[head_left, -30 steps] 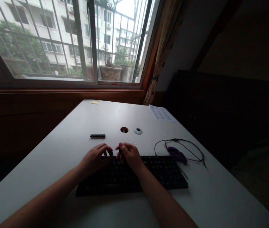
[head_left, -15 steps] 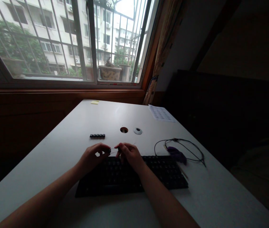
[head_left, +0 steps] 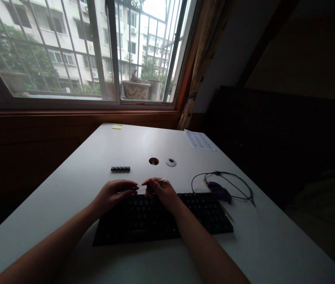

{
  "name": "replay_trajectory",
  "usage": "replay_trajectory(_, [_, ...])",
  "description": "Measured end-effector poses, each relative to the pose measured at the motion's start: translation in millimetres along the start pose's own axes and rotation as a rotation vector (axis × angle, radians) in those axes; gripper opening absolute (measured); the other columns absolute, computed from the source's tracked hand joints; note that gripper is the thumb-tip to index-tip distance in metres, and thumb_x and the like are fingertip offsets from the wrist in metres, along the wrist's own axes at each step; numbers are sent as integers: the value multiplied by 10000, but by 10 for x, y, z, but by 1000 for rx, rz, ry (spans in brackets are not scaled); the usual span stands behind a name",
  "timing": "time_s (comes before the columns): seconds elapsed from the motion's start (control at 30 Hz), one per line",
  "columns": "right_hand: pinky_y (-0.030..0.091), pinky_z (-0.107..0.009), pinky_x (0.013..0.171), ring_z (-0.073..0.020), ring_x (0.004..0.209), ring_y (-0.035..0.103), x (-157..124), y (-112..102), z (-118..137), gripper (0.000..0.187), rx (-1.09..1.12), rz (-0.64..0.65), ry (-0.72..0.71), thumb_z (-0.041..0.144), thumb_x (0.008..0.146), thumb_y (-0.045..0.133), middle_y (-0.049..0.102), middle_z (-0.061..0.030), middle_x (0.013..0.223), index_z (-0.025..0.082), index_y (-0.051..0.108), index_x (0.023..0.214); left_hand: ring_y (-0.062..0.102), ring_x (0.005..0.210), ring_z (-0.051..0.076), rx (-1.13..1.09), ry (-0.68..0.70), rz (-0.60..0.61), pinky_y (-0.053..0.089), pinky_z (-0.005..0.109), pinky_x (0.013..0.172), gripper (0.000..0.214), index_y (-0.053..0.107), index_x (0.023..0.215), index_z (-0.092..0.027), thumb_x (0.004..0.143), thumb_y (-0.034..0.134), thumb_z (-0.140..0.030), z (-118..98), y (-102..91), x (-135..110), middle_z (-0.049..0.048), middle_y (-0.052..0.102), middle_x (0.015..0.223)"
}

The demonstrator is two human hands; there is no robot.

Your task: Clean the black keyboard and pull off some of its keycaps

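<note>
A black keyboard point(head_left: 167, 219) lies on the white table point(head_left: 67, 197) in front of me. Both hands hover over its far edge, fingertips nearly meeting. My left hand point(head_left: 112, 195) is closed in a pinch on a small dark keycap point(head_left: 134, 187). My right hand point(head_left: 161, 192) is closed in a pinch on a thin wire tool point(head_left: 158, 181) that points toward the keycap. A short row of several loose black keycaps point(head_left: 120, 169) lies on the table beyond my left hand.
A purple-handled tool point(head_left: 219, 192) lies inside a loop of black cable point(head_left: 238, 185) right of the keyboard. A cable hole point(head_left: 153, 161) and its white cap point(head_left: 171, 162) sit mid-table. A printed sheet point(head_left: 200, 140) and a yellow note point(head_left: 117, 126) lie near the window.
My left hand has turned and lowered slightly while still pinching the keycap. My right hand stays almost in place. The view has shifted a little.
</note>
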State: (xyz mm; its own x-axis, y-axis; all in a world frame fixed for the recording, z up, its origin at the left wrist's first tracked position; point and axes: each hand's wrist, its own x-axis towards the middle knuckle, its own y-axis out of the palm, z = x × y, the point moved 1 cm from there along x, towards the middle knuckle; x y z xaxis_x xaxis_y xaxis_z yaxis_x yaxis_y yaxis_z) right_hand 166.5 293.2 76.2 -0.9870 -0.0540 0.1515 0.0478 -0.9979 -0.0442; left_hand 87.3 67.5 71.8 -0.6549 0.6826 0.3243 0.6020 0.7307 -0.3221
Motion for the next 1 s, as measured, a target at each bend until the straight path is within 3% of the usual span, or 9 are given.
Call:
replay_trajectory(0.23, [449, -264, 600, -130, 557, 572, 2, -7, 12, 612, -3, -66, -8, 751, 930, 569, 706, -21, 647, 187, 806, 954, 778, 1001, 260, -112, 28, 22, 641, 421, 907, 261, 779, 1142, -178, 949, 754, -351, 37, -8, -10, 122, 799, 1109])
replay_trajectory(0.4, [411, -266, 570, -130, 538, 538, 7, -7, -31, 598, 22, -210, 25, 742, 920, 575, 649, -9, 600, 182, 779, 877, 728, 985, 224, -142, 70, -89, 632, 362, 867, 236, 755, 1056, -162, 901, 805, -332, 95, -21, 1, 105, 746, 1083])
replay_trajectory(0.6, [393, -285, 590, -143, 602, 484, 20, -5, -74, 528, -9, -367, -49, 664, 957, 536, 550, 3, 641, 204, 681, 741, 754, 969, 227, -286, -24, -95, 631, 426, 913, 293, 703, 1064, -161, 865, 840, -326, 131, -6, 1, 95, 774, 1057])
replay_trajectory(0.77, [420, -308, 644, -162, 661, 453, 20, -4, -43, 464, -125, -456, -127, 617, 977, 490, 496, 9, 711, 239, 557, 717, 761, 1021, 252, -257, -52, -115, 617, 484, 970, 292, 701, 1045, -164, 858, 841, -339, 112, 5, -4, 108, 791, 1081])
replay_trajectory(1.0, [439, -320, 687, -176, 697, 477, 31, -4, -69, 470, -151, -511, -141, 636, 993, 448, 504, 3, 736, 251, 532, 738, 746, 976, 233, -191, -22, -117, 629, 419, 898, 260, 710, 1062, -159, 882, 806, -321, 127, -9, 2, 106, 776, 1065])
